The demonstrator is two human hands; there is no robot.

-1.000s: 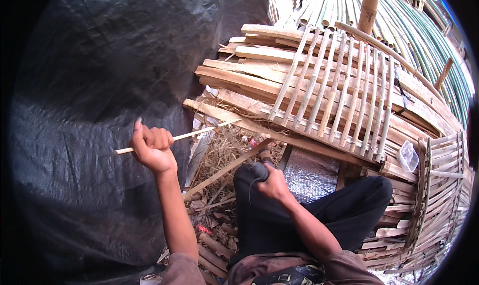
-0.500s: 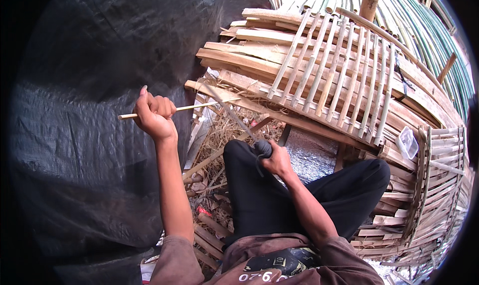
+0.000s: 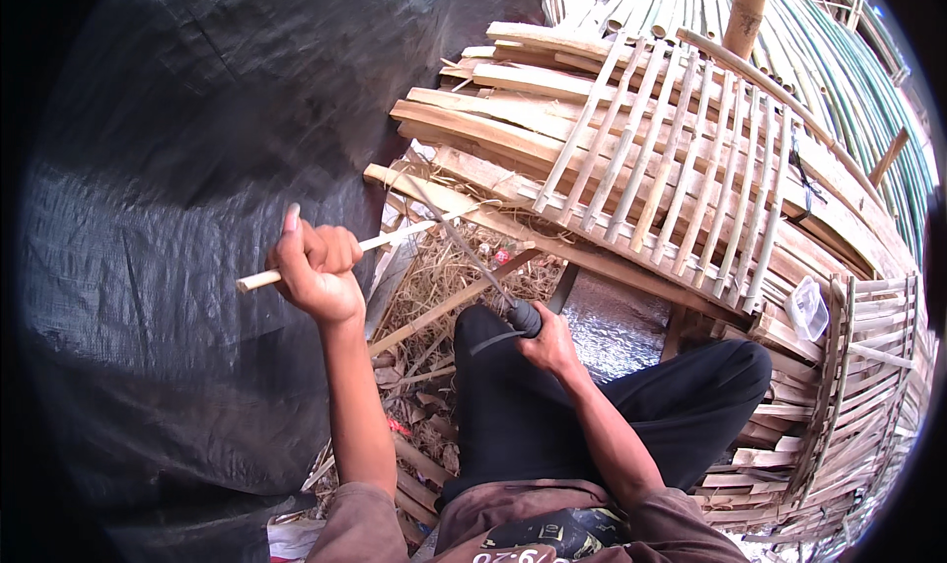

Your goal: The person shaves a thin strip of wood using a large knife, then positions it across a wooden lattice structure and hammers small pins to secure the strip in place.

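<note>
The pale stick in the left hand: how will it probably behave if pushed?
The pale stick is probably fairly stiff: it runs straight beyond the left hand. It is likely light, being so slender. A hard sideways push might flex or snap it, since it is long and thin.

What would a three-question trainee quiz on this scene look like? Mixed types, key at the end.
1. Multiple choice: what does the right hand grip?
A) a hammer
B) a knife
C) a pair of scissors

2. True or false: the left hand is closed around a stick.

3. Short answer: in the picture, is the clear plastic box left or right of the row of thin sticks lying across the planks?

Key: 1. B. 2. True. 3. Right.
</note>
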